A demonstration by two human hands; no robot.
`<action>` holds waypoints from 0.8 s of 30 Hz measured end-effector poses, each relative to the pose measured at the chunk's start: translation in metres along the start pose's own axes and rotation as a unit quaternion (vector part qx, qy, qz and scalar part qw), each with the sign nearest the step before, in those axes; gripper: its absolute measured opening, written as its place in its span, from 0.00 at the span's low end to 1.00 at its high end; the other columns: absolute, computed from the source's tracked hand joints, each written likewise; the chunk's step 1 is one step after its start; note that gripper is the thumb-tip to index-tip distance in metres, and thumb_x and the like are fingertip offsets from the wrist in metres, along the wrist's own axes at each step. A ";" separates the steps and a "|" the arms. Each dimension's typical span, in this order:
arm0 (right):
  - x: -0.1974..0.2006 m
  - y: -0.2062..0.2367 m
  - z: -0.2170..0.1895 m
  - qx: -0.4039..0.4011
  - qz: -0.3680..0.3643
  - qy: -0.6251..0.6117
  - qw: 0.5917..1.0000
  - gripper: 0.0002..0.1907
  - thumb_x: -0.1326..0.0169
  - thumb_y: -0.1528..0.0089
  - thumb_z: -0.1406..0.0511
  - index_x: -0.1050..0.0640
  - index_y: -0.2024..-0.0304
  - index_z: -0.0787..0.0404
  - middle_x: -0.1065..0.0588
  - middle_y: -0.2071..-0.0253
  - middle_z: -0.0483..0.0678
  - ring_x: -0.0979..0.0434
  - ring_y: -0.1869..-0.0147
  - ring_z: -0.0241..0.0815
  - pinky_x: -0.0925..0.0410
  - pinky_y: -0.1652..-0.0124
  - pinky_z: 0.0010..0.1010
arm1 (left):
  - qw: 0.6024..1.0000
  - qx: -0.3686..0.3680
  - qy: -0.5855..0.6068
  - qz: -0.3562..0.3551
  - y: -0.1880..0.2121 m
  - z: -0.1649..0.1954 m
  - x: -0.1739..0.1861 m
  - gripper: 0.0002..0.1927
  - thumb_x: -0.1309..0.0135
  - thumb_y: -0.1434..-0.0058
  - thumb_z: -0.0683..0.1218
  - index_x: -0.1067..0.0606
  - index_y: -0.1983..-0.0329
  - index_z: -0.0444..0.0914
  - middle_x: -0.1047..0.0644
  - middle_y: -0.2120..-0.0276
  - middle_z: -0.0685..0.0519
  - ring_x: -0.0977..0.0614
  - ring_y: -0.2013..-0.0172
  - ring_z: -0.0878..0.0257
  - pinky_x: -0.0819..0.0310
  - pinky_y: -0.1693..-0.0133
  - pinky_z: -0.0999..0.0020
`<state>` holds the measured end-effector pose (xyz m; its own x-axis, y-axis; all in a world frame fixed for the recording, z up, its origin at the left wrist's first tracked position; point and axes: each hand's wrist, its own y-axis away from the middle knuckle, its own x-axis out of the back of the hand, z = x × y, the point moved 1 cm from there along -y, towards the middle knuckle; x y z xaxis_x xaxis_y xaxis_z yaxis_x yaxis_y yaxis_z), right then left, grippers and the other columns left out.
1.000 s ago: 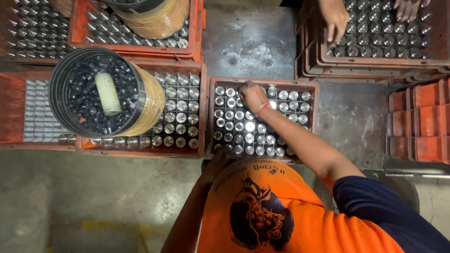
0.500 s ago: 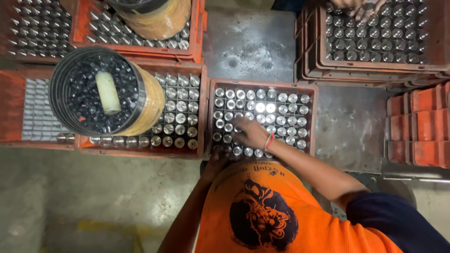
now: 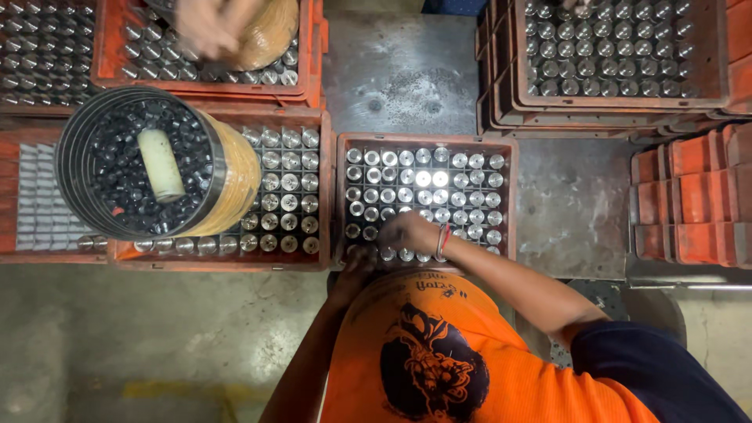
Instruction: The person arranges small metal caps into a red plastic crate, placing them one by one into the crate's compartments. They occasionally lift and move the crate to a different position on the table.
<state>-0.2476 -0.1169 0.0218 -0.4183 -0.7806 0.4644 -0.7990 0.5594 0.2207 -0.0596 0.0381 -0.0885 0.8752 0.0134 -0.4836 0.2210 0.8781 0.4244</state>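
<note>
Nearest the camera, orange shirt [image 3: 439, 360] fills the bottom of the view, dark blue sleeve [image 3: 666, 368] at lower right. Right hand [image 3: 409, 233] reaches in from the right, wrist band on, fingers curled down over the near rows of small metal cylinders [image 3: 423, 178] standing upright in the orange crate [image 3: 507, 196]; grip on any single piece: cannot tell. Left hand [image 3: 354, 272] sits at the crate's near edge, mostly hidden by the shirt, grip unreadable. Left of that, a round metal bucket [image 3: 145, 163] of dark parts with a pale cylinder [image 3: 160, 164] lying inside, resting on a second crate of cylinders [image 3: 286, 200]. Farther back, another person's blurred hand [image 3: 205, 27] over a far crate [image 3: 204, 74]; stacked full crates [image 3: 611, 55] top right.
</note>
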 end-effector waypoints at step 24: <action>0.068 -0.025 0.023 -0.021 0.372 0.309 0.875 0.15 0.42 0.45 0.71 0.16 0.56 0.60 0.26 0.58 0.60 0.27 0.52 0.60 0.32 0.54 0.46 | 0.870 -0.196 -0.450 0.051 -0.001 0.008 0.005 0.21 0.55 0.26 0.51 0.31 0.35 0.36 0.28 0.40 0.40 0.30 0.39 0.49 0.35 0.39 0.57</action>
<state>-0.2660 -0.1908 0.0277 -0.4916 0.0964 0.8655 -0.3828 0.8687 -0.3142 -0.0521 0.0333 -0.0849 0.9029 -0.1246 0.4113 0.1141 0.9922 0.0501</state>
